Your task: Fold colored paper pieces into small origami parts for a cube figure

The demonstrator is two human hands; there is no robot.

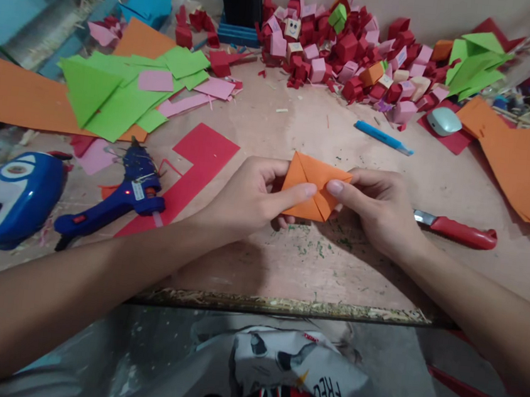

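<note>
Between my two hands is a square of folded orange paper, its flaps meeting near the centre. My left hand grips its left side, thumb on top and fingers underneath. The right side is pinched by my right hand, with the thumb pressing close to the middle. Most fingertips are hidden beneath the paper. A red-handled knife lies just right of my right hand, its blade partly hidden behind that hand. Left of my left hand, a strip of red paper rests on the table.
A blue glue gun and a blue-and-white device lie at left, near green paper sheets. Small folded paper boxes are heaped at the back. A blue marker and orange sheets lie right. The table edge runs in front.
</note>
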